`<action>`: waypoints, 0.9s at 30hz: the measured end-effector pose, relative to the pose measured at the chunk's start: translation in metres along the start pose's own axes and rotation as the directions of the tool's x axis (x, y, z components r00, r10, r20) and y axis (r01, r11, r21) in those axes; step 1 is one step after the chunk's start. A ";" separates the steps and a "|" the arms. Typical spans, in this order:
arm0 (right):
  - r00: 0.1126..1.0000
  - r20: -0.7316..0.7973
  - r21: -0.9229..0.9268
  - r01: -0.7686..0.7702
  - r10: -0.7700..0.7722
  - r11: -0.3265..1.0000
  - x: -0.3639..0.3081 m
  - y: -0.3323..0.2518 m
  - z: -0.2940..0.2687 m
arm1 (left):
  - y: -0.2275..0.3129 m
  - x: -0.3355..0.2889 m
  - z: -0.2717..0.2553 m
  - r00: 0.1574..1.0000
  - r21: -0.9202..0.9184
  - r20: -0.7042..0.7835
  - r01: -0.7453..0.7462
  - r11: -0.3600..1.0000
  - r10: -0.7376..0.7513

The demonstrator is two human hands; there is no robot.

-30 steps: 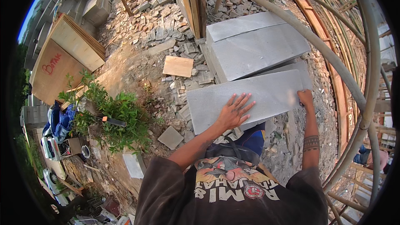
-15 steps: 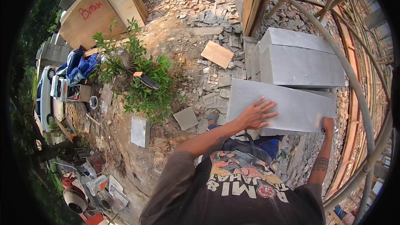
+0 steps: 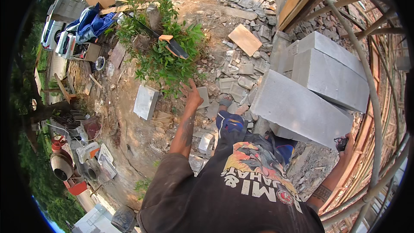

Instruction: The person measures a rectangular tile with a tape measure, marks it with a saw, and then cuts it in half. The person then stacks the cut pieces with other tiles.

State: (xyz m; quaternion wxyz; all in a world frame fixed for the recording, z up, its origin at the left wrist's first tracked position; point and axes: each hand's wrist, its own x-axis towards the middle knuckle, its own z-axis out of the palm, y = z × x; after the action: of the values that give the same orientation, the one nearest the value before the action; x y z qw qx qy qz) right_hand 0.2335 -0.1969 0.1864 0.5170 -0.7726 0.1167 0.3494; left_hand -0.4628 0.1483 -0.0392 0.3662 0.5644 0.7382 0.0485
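Observation:
My left hand (image 3: 192,96) reaches forward over the rubble with its fingers apart and nothing in it. Just ahead of it is a leafy green plant (image 3: 166,75). A long tool with a black and orange handle (image 3: 174,48) and a dark blade lies across the leaves beside a stump; its exact kind is unclear. At the right, my right hand (image 3: 346,146) is closed around a small black object (image 3: 341,143), at the near right corner of a large grey lightweight block (image 3: 302,105). That block lies flat by my legs.
More grey blocks (image 3: 334,73) are stacked behind. A smaller block (image 3: 146,102) lies on the dirt at left, and a plywood piece (image 3: 245,39) on the rubble. Bamboo poles (image 3: 366,69) bound the right side. A cement mixer (image 3: 62,166) stands far left.
My left hand has left the block's top and stretched out left towards the plant. The view has swung left. My right hand stays by the block's corner, its black object now showing.

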 end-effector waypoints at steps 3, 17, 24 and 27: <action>0.935 0.343 -0.166 -0.031 0.087 0.986 -0.093 0.000 0.104 | -0.002 -0.005 0.015 0.963 0.182 0.188 0.161 0.970 -0.195; 0.487 0.873 -0.473 0.857 -0.024 0.207 -0.213 0.065 0.316 | 0.204 -0.152 -0.004 0.547 -0.536 0.675 -0.097 0.838 0.495; 0.440 0.893 -0.413 0.885 -0.092 0.213 -0.208 0.074 0.320 | 0.209 -0.152 0.006 0.620 -0.611 0.619 -0.004 0.791 0.482; 0.451 0.883 -0.411 0.877 -0.128 0.249 -0.212 0.076 0.322 | 0.200 -0.143 0.014 0.521 -0.652 0.705 0.209 0.729 0.481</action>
State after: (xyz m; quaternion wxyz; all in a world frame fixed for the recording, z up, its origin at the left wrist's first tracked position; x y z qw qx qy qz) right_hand -0.0971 0.0146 0.2008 0.1473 -0.7013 -0.5674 0.4055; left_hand -0.2810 0.0909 0.1171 0.8450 0.4041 0.3448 0.0624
